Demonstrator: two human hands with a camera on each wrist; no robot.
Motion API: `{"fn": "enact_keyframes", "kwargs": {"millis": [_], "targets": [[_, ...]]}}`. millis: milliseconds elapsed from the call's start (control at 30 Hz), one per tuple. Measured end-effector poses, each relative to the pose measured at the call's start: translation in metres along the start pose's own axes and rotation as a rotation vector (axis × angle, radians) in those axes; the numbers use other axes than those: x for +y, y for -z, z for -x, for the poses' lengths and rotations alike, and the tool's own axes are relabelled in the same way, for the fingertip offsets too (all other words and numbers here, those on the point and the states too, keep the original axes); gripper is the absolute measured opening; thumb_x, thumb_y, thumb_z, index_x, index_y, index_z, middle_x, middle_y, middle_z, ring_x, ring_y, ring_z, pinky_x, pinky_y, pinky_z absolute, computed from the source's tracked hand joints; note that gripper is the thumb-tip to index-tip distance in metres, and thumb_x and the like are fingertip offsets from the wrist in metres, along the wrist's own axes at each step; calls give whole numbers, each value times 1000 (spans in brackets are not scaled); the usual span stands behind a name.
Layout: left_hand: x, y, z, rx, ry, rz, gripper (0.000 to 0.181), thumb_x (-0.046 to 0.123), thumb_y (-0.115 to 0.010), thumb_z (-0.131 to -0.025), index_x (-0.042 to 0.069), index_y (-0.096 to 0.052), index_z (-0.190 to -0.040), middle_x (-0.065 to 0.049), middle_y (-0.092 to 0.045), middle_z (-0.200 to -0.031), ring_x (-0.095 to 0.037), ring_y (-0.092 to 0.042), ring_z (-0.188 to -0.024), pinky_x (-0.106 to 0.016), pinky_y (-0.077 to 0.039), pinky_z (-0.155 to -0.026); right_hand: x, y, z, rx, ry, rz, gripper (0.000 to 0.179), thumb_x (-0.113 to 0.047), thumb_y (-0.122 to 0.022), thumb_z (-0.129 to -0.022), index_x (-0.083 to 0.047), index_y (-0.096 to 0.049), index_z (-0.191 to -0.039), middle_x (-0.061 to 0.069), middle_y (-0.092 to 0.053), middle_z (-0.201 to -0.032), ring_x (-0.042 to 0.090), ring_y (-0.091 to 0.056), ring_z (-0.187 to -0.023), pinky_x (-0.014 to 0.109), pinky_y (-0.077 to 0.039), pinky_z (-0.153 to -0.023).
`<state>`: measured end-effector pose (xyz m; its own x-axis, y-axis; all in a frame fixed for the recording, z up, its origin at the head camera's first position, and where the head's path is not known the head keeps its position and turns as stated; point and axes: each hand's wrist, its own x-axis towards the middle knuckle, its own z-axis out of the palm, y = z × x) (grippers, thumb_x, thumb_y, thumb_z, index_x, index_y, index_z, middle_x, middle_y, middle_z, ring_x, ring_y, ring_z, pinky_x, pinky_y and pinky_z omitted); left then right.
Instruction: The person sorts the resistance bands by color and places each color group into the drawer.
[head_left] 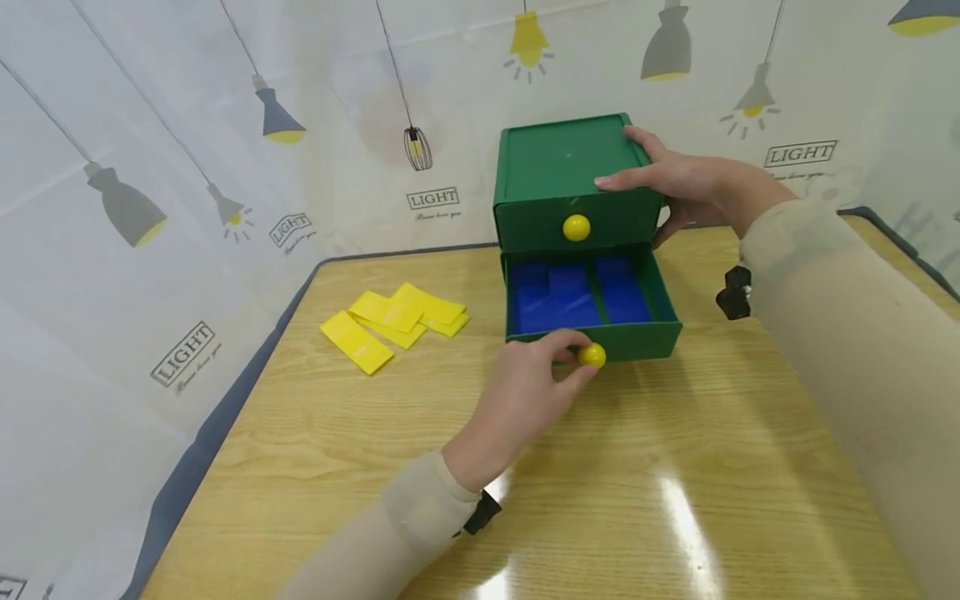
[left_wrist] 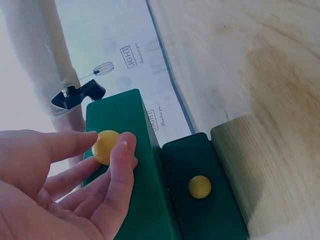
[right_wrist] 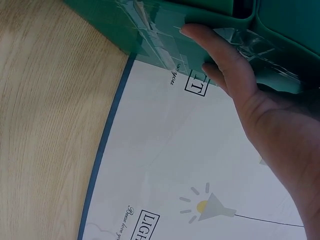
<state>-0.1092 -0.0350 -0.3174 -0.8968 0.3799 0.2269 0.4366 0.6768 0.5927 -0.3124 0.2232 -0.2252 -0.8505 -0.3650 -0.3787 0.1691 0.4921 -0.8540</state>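
Lower drawer (head_left: 641,343) out, its opening seemingly done; upper drawer (head_left: 532,227) closed, yellow packets (head_left: 358,343) outside. My left hand (head_left: 525,385) pinches the lower knob (head_left: 594,356); my right hand (head_left: 682,177) lies spread on the cabinet (head_left: 562,158).

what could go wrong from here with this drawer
The left hand pinches a smooth, round yellow knob, so the fingers might slip off it as the drawer moves.

If the right hand eased off the green box, it could slide or tip with the lower drawer out.

The blue pieces inside seem to overlap, so one might catch if the drawer is pushed in.
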Motion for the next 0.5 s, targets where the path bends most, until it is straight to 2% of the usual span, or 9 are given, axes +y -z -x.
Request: {"fn": "enact_keyframes", "kwargs": {"millis": [200, 400, 500], "targets": [[1, -3, -5, 21, -4, 20, 20, 25, -77, -100, 15, -76, -118, -3, -83, -104, -7, -77, -83, -11, -54, -66, -1, 0, 2, -1, 3, 2, 114, -62, -70, -96, -68, 29, -150, 4, 29, -177, 48, -7, -165, 75, -50, -104], [0, -1, -16, 9, 74, 64, 21, 26, -78, -100, 16, -76, -118, -3, -82, -107, -9, -75, -86, -14, -56, -70, 0, 1, -1, 5, -10, -19, 113, -61, -71, -96, -70, 28, -149, 4, 28, -177, 47, -8, -165, 75, -50, -103], [-2, -1, -22, 13, 90, 101, 20, 25, -78, -100, 15, -76, -117, -4, -81, -108, -10, -76, -88, -15, -57, -70, 0, 1, -1, 3, -10, -8, 114, -62, -71, -96, -70, 29, -149, 4, 27, -177, 46, -8, -165, 74, -50, -105]]}}
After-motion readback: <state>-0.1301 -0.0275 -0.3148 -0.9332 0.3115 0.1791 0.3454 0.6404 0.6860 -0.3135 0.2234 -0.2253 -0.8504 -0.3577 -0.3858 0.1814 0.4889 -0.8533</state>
